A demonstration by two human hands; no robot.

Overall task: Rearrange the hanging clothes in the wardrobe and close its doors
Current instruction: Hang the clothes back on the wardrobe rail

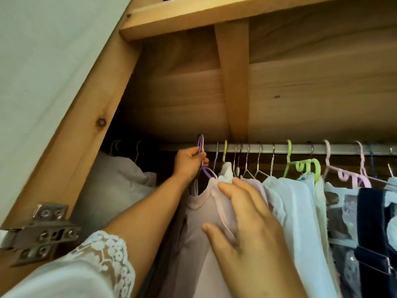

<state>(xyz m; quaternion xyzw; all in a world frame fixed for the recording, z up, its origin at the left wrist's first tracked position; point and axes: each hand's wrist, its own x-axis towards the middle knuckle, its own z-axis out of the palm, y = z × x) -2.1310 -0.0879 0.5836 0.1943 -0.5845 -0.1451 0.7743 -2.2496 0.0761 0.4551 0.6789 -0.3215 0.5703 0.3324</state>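
My right hand [247, 229] presses flat on the pink top [206, 244], steadying it; left hand [189, 162] grips its purple hanger [202, 158] at the rail [300, 149].

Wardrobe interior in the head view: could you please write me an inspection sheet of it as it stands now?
Surface: metal hanging rail runs under the wooden shelf.
Job's things: purple hanger hooked at the rail's left end, carrying a pale pink top; white and cream garments packed to the right on wire, green and pink hangers; dark blue garment far right.
Clutter: grey bundle at left, in shadow.
Hands: left hand grips the purple hanger; right hand rests open on the pink top.
Cables: nothing seen.
Surroundings: door hinge on the wooden frame.
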